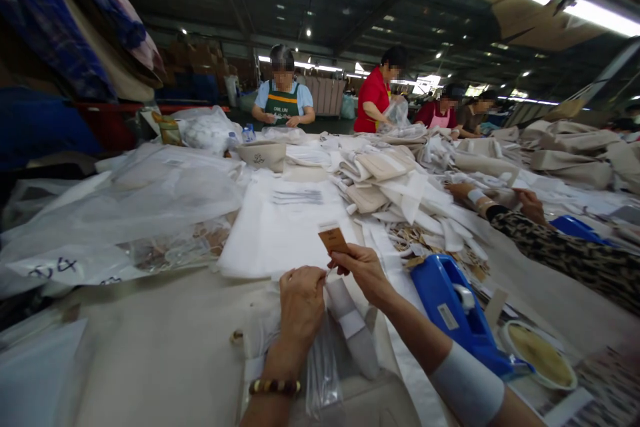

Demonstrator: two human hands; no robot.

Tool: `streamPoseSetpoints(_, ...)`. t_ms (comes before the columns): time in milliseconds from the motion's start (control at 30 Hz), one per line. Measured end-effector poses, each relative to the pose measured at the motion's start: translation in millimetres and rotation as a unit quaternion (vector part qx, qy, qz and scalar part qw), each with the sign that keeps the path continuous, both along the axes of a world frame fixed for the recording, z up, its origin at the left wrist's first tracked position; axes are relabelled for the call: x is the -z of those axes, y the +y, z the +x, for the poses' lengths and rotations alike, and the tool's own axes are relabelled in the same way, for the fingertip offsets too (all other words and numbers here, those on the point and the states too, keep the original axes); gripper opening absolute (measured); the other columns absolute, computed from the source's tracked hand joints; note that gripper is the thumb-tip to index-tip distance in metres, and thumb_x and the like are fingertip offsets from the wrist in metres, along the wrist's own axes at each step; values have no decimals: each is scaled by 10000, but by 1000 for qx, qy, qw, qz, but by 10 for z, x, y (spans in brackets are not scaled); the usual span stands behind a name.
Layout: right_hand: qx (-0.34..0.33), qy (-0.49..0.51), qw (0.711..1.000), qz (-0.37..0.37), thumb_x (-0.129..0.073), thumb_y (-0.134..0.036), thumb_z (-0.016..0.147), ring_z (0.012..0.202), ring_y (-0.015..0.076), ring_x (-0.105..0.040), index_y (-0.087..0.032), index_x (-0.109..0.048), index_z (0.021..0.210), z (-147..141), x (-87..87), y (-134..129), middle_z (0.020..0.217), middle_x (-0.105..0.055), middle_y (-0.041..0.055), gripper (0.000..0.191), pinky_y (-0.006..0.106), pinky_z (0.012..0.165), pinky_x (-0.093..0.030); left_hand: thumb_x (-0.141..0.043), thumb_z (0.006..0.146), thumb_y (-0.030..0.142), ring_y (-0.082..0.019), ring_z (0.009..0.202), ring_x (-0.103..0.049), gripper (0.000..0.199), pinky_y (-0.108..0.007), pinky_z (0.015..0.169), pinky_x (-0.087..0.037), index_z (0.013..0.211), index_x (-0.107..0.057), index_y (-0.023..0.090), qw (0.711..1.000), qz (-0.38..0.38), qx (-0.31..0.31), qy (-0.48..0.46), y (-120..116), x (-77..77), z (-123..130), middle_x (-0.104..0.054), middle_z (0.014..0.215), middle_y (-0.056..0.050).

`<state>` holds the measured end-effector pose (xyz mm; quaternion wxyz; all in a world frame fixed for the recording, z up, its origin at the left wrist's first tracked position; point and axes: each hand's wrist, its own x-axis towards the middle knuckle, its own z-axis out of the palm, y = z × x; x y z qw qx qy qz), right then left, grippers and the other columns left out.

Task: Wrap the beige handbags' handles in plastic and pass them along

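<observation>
Between the thumb and fingers of my right hand [364, 271] is a brown cardboard hang tag [333, 239] with small dark print. My left hand [303, 297] is closed in a pinch close beside it, fingertips nearly touching the right hand's; what it pinches is too small to make out. Under both hands lie a rolled pale grey fabric piece [356, 333] with a white band, and some clear plastic [323, 367]. A beige fabric item [375, 400] is spread below them, partly hidden by my left forearm.
Flat white bags [280, 233] are stacked ahead. Plastic-wrapped bundles [150, 207] fill the left. Beige and white fabric pieces [390, 180] are heaped ahead right. A blue tape dispenser [445, 307] and a round container [540, 353] stand right. A co-worker's patterned sleeve [555, 247] reaches in; several people work beyond.
</observation>
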<state>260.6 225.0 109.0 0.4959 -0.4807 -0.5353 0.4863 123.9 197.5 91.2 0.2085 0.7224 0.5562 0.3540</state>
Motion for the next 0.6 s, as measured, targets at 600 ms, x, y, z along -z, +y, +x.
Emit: streamPoseSetpoints(600,117,-232,963,-74,-534,-529,795,1099,256,-567,-260,-499,1273,566,428,-1720,1331,-512,87,549,369,890,-487,-567,784,485,-250,1131,-558,532,-439,1012,-427,1286,-462,346,987,22,-112,-110,-980,-236,-1028,-519,1329,-11)
